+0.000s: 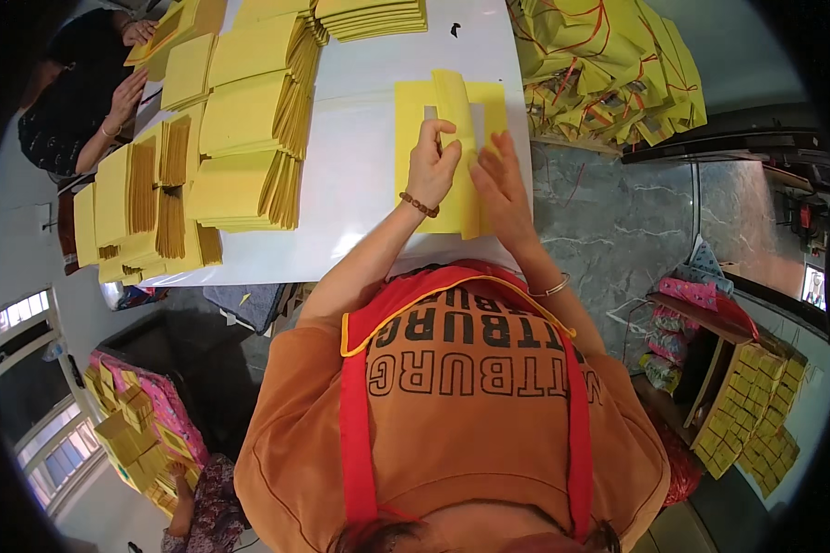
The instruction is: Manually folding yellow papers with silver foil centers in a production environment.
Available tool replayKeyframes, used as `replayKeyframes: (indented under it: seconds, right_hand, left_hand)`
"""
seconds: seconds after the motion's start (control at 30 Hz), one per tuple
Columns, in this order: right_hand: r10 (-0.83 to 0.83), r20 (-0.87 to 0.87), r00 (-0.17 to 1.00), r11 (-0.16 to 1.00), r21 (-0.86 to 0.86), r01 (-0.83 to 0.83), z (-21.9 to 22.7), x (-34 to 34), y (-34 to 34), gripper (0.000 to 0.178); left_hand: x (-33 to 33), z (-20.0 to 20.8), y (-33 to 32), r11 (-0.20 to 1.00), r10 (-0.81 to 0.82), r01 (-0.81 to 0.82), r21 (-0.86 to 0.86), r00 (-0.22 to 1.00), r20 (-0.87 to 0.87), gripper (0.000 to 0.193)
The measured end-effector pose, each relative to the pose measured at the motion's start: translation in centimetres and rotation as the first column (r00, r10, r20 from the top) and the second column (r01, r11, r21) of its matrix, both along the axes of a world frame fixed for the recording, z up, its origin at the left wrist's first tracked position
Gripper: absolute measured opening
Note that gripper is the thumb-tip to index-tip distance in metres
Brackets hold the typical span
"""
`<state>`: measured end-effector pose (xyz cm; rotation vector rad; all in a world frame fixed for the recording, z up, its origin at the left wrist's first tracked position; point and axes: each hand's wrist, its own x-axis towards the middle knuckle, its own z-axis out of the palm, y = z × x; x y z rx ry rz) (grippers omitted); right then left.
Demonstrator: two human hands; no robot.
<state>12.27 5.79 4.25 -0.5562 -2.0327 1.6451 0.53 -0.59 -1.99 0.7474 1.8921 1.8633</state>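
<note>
On the white table before me lies a sheet of yellow paper [413, 120], with one long strip of it folded or rolled up along the middle. My left hand [432, 166] is closed on that strip, its index finger and thumb bent at the paper. To the right of the strip is my right hand [503, 189], palm turned inward, fingers stretched out beside the paper's edge; whether it presses the sheet cannot be made out. A greyish patch shows on the paper partly behind my hands.
Stacks of folded yellow paper [249, 120] fill the left of the white table [350, 175]. Across it, another person's hand [127, 100] rests near more yellow paper. Red-tied yellow bundles [609, 64] are piled at the right. A small black object [456, 30] lies at the back.
</note>
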Motion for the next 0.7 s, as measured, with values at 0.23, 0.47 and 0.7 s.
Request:
replayKeyframes:
  seconds: [0.23,0.47,0.7]
  right_hand:
    - [0.008,0.105,0.994,0.825,-0.563,0.053,-1.5,-0.5,0.6,0.063]
    - [-0.021,0.047,0.999,0.757,-0.651,0.046,-1.1,-0.4,1.4,0.033]
    - [-0.007,0.061,0.998,0.598,-0.800,0.053,-2.5,0.4,3.5,0.031]
  left_hand:
    - [0.6,2.1,0.2,0.979,-0.113,0.075,0.188,0.973,0.200,0.045]
    - [0.0,1.0,0.0,0.962,-0.166,0.085,0.259,0.935,0.312,0.046]
    - [-4.0,4.4,-4.5,0.945,-0.166,0.101,0.310,0.968,0.191,0.041]
